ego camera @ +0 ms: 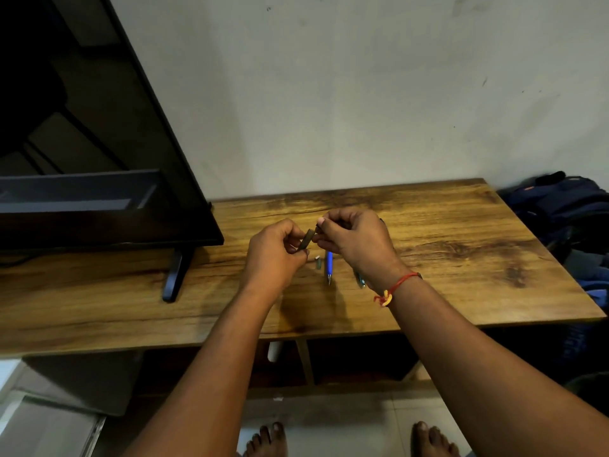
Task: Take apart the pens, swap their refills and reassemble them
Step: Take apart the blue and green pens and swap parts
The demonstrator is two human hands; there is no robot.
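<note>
Short dark pen barrel (306,240), tilted with its upper end to the right, pinched at its lower end between the curled thumb and fingers of the left hand (276,253). Just right of it, a second small dark pen part (319,225), gripped at the tips of the right hand (357,240), fingers curled in tight; too small to tell which part. Both pieces nearly end to end, touching or just apart: cannot tell. Both hands raised above the middle of the wooden table (461,245).

On the tabletop below the hands, a blue pen (329,267), lying near to far with its tip toward the near edge. Just left of it, not touching, a small grey-green piece (318,262). To the right of the blue pen, another pen end (360,280), greenish and clear, mostly hidden under the right wrist.

Round that wrist, a red and yellow thread (393,288).

At the far left of the table, a dark flat screen (99,143) on a black foot (174,275). Beyond the table's right edge, a dark blue bag (566,206). Behind, a pale marked wall (362,94). At the near edge of view, bare feet (267,440) on a pale tiled floor.
</note>
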